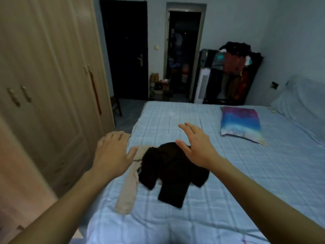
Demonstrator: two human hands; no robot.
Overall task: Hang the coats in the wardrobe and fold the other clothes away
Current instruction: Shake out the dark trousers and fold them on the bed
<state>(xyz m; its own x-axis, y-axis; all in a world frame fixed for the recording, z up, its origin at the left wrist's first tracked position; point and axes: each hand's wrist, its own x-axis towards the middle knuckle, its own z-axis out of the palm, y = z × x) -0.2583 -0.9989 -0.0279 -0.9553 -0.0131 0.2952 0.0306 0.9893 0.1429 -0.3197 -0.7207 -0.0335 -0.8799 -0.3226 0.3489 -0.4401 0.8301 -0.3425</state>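
A crumpled black garment (168, 171) lies in a heap on the bed (246, 182), partly covering a beige garment (130, 187) that stretches toward the bed's near left edge. My left hand (112, 152) hovers over the bed's left edge, just left of the beige garment, fingers spread and holding nothing. My right hand (197, 145) hangs above the far side of the black heap, palm down, fingers apart and empty. The wooden wardrobe (52, 88) stands along the left with its doors closed.
A colourful pillow (241, 124) lies on the bed's far right. Beyond the bed stand a dark closed door (126, 50), an open doorway (184, 50), a white tower fan (202, 85) and a rack piled with clothes (233, 73). A narrow floor strip separates wardrobe and bed.
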